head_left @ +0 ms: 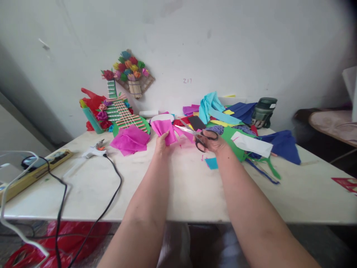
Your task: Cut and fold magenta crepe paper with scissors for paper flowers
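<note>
A folded piece of magenta crepe paper (pixel 165 130) is pinched in my left hand (pixel 161 143), near the middle of the table. My right hand (pixel 213 142) holds black-handled scissors (pixel 192 131), with the blades pointing left toward the paper and apart from it. The blades look parted. Another magenta piece (pixel 131 139) lies to the left on the table, partly in front of a guitar-shaped craft (pixel 125 115). Small pink scraps lie between my hands. A small blue piece (pixel 212 163) rests below my right wrist.
A glue gun (pixel 95 149) with a black cord and a power strip (pixel 60 156) are at the left. Coloured papers, blue cloth-like paper (pixel 284 145), a white strip (pixel 252 144) and a dark bottle (pixel 263 112) stand or lie at the right. The table's front edge (pixel 195 219) runs below my forearms.
</note>
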The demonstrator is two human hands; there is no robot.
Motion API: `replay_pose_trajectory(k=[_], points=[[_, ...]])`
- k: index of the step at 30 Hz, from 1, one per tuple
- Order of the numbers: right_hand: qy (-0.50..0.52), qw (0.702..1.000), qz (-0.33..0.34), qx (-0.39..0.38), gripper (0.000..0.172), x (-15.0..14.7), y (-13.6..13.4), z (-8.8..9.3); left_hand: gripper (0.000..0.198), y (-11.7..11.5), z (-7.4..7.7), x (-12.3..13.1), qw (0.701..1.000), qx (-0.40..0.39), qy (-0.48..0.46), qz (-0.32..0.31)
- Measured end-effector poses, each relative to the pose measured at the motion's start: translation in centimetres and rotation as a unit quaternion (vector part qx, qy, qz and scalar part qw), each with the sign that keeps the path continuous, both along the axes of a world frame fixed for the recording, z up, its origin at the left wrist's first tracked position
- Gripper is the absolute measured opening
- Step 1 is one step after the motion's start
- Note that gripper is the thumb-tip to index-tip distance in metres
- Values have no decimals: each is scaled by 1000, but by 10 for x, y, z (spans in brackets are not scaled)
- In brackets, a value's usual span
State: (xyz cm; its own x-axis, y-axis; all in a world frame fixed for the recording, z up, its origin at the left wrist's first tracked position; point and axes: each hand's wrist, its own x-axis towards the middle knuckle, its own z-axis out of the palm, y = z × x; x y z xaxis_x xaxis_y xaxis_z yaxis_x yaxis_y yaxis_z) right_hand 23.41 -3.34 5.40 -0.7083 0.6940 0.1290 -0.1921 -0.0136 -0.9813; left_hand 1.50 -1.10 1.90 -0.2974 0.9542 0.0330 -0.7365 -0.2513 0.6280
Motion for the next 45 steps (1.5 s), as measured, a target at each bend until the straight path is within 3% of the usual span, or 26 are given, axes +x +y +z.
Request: replay_pose_trajectory(k=[4, 7, 10, 15, 33, 45], points=[[46, 998, -48, 16, 45, -11, -2, 7, 20, -1, -1, 0, 999, 10, 39, -11], [18, 986, -158, 46, 38, -28, 0, 8, 18, -3, 0, 2, 998, 7, 59, -27], [20, 962, -262, 72, 42, -46, 2, 6, 18, -4, -2, 5, 996, 7, 74, -46], [29, 948, -310, 69, 43, -59, 3, 5, 23, -4, -5, 6, 993, 9, 93, -74], [-22, 954, -289, 82, 25, -58, 6, -7, 22, -8, 0, 7, 992, -5, 81, -95], [-14, 952, -291, 91, 30, -63, 8, -10, 20, -7, -2, 7, 992, 1, 65, -105]])
